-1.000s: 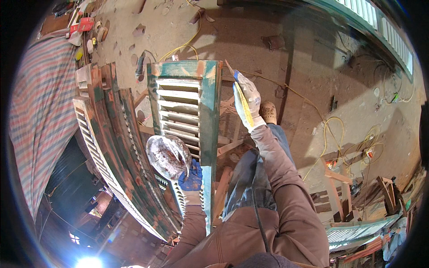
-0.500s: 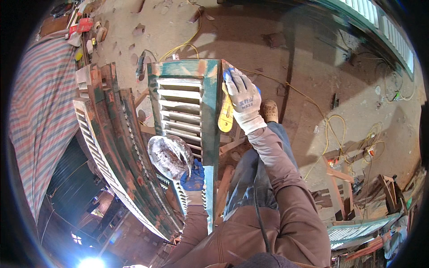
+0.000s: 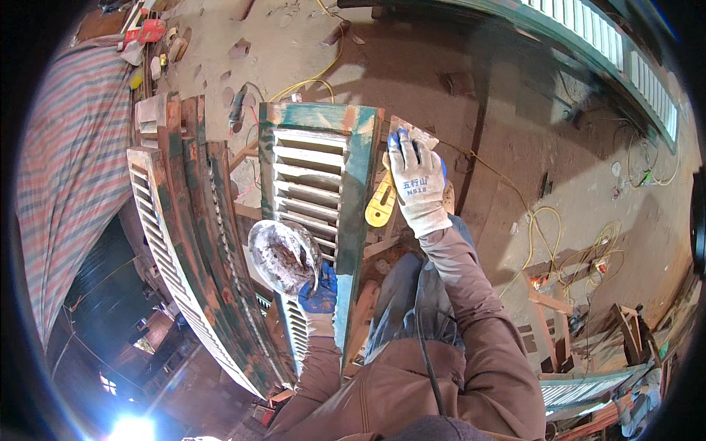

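From above, the right hand (image 3: pixel 418 187) has slid down off the shutter's (image 3: pixel 323 213) top corner, fingers closed around a yellow-handled scraper (image 3: pixel 382 202) against the right rail, so that stroke looks finished. The left hand (image 3: pixel 320 294) grips a shallow bowl (image 3: pixel 283 257) of paste beside the slats.

A small dark printed label (image 3: pixel 414 187) sits on the back of the white work glove (image 3: pixel 417 184), at about one o'clock from the picture's centre. No packages, signs or screens are visible.
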Available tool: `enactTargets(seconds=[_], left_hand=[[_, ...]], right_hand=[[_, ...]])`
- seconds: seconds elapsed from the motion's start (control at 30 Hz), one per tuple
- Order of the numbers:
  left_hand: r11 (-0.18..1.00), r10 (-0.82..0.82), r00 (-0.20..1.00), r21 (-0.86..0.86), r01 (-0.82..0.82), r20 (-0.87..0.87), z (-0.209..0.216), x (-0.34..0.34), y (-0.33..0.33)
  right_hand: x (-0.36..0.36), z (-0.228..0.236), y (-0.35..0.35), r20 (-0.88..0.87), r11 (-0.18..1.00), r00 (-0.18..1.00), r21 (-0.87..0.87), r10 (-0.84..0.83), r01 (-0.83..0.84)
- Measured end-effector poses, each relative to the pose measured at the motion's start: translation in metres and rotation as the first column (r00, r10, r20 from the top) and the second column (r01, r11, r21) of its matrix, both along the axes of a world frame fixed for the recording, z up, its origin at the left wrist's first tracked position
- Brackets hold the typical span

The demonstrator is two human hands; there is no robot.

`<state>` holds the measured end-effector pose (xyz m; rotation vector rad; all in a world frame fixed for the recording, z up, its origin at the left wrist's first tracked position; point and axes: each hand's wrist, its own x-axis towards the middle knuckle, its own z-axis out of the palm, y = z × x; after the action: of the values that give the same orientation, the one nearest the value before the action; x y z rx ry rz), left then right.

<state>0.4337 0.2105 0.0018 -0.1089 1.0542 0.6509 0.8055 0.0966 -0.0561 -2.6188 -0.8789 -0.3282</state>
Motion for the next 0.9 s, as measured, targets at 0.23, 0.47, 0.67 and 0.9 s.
enactTargets(seconds=[0.23, 0.47, 0.67, 0.9], left_hand=[[0.998, 0.021, 1.000, -0.051, -0.020, 0.018, -0.007, 0.005, -0.001], [0.975, 0.119, 0.985, 0.200, -0.093, -0.125, 0.008, 0.014, -0.017], [0.979, 0.123, 0.964, 0.189, -0.078, -0.236, 0.056, -0.012, -0.086], [0.855, 0.036, 0.875, 0.468, 0.223, -0.483, 0.081, -0.084, -0.159]], right_hand=[[0.004, 0.007, 0.004, -0.108, 0.951, 0.969, -0.194, 0.222, -0.240], [-0.041, 0.088, -0.040, -0.222, 0.919, 0.899, 0.214, 0.377, -0.332], [-0.101, 0.184, -0.022, -0.342, 0.629, 0.534, 0.312, 0.773, -0.712], [-0.238, 0.223, 0.026, -0.823, 0.679, 0.262, 0.192, 0.505, -0.708]])
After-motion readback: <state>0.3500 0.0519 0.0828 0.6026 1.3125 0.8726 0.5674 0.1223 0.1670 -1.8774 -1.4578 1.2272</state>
